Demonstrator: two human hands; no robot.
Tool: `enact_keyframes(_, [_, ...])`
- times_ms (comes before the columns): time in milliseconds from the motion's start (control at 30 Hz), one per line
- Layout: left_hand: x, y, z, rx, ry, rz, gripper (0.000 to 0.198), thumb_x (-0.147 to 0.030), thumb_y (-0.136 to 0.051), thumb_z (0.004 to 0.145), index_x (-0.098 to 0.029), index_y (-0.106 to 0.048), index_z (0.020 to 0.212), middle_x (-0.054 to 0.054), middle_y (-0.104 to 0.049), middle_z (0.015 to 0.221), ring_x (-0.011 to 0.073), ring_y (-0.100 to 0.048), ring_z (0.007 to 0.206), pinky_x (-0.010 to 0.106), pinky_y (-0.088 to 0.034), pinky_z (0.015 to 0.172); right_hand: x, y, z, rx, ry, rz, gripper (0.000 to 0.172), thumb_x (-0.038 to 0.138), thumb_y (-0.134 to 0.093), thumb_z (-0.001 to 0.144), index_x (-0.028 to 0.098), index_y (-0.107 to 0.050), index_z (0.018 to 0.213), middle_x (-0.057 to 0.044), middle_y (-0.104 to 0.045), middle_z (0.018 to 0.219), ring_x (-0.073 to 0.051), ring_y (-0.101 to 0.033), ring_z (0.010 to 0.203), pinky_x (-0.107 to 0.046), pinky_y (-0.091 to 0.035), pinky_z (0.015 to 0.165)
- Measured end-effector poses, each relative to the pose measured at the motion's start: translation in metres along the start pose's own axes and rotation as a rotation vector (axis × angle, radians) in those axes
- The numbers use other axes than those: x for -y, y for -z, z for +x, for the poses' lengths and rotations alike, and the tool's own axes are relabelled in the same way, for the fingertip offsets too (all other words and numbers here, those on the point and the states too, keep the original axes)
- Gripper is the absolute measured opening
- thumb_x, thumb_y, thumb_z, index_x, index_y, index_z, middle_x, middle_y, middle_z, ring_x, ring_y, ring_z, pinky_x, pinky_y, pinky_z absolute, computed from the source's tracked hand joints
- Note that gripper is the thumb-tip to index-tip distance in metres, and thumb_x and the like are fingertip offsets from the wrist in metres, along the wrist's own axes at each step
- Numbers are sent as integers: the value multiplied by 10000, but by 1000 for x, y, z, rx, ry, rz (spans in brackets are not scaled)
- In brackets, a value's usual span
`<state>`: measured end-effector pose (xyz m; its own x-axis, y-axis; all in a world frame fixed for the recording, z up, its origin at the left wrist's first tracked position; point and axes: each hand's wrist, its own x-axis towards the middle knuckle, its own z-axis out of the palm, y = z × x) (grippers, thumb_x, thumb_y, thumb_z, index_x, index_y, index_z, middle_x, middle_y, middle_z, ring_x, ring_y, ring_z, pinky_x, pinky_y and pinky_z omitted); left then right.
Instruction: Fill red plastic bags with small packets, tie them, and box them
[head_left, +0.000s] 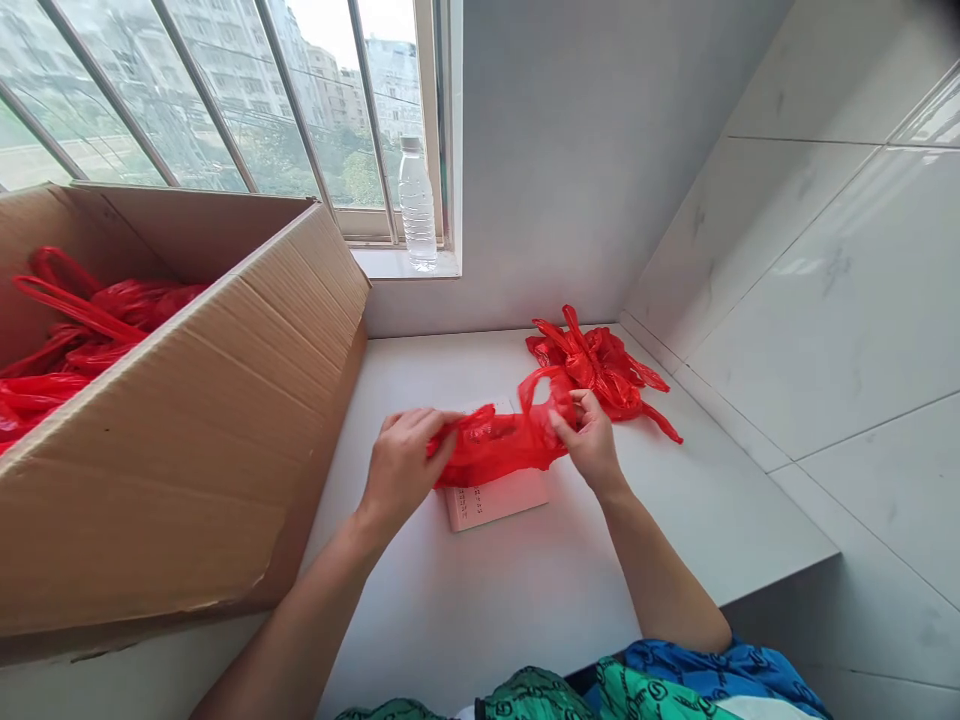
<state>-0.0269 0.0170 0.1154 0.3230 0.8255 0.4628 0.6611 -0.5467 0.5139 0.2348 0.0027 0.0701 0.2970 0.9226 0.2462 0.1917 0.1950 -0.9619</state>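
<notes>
A thin red plastic bag (495, 450) is stretched sideways between my two hands above the white tabletop. My left hand (409, 455) pinches its left end, fingers closed on the film. At the other end, my right hand (589, 440) grips the bag near a looped handle, thumb against fingers. Partly hidden beneath the bag lies a pale, flat rectangular item (499, 500) with small dark print along its left side; its kind I cannot make out. Just beyond my right hand sits a crumpled heap of red plastic bags (600, 365).
A large open cardboard box (225, 400) stands at the left with more red bags (112, 310) inside. On the sill of the barred window stands a clear plastic bottle (418, 205). A grey wall and a tiled wall (847, 290) border the white table (705, 520).
</notes>
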Motion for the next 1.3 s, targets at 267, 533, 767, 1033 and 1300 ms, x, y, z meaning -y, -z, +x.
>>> enact_keyframes(267, [4,26,-24,-157,185,-617,114,-282,-531,924,-205,-547,843,59,-659,984,204,-635,956,316,-533,794,29,55,2,259,-21,50,530,372,-673,850,290,-446,1321,-90,-647,1185,-235,-672,1018,-437,-586,846])
enact_keyframes(533, [-28,28,-35,-17,111,-770,316,-381,-525,956,-210,-447,702,71,-633,844,226,-627,905,390,-553,813,77,19,-45,247,787,-313,246,202,-621,900,338,-594,1103,-31,-699,1038,-224,-668,994,-423,-530,882])
enact_keyframes(767, [-21,28,-44,64,54,-800,243,-292,-445,918,-222,-471,687,26,-521,654,191,-544,687,429,-534,793,26,-27,-24,564,742,-943,100,277,-602,952,213,-631,881,-69,-732,925,-238,-648,894,-462,-414,984])
enact_keyframes(1033, [-14,34,-46,162,38,-741,131,-256,-385,818,-220,-494,756,36,-502,661,211,-521,710,348,-427,653,21,-48,-49,405,708,-817,167,152,-579,849,214,-537,999,-59,-693,924,-231,-627,836,-406,-439,923])
enact_keyframes(1300, [-17,29,-37,252,-40,-227,412,-420,-366,1006,-202,-556,713,5,-529,645,136,-447,569,275,-320,551,28,-16,-16,202,443,-490,243,12,-368,803,243,-443,819,-24,-618,823,-183,-591,738,-294,-450,645])
